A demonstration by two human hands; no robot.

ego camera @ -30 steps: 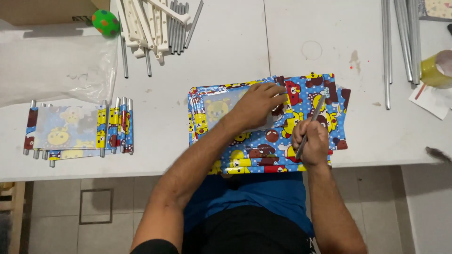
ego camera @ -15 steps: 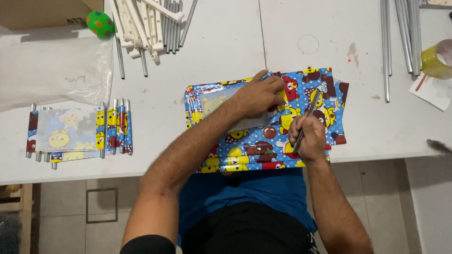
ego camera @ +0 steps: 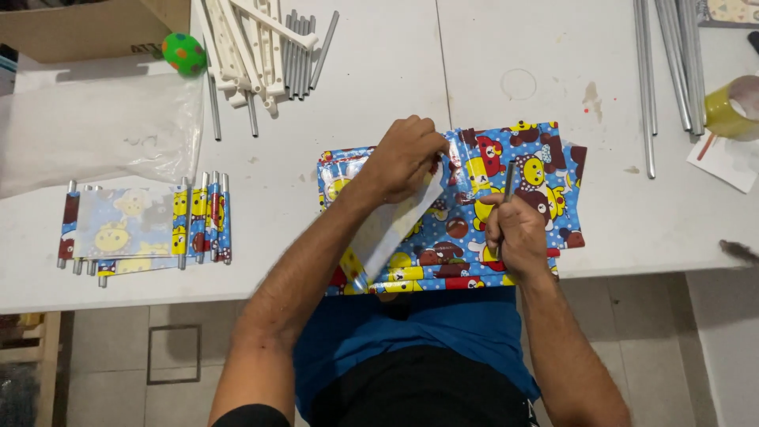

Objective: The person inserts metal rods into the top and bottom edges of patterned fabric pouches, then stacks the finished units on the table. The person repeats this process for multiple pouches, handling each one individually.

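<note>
My left hand (ego camera: 407, 158) pinching the glossy blue cartoon-print plastic sheet (ego camera: 482, 213) (white underside showing), my right hand (ego camera: 515, 229) clamped round a thin grey metal rod (ego camera: 508, 183), near the white tabletop's (ego camera: 379, 95) front edge

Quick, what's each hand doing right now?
Left hand: closed, pinching the edge of a printed sheet and folding it over.
Right hand: closed around a thin metal rod.
</note>
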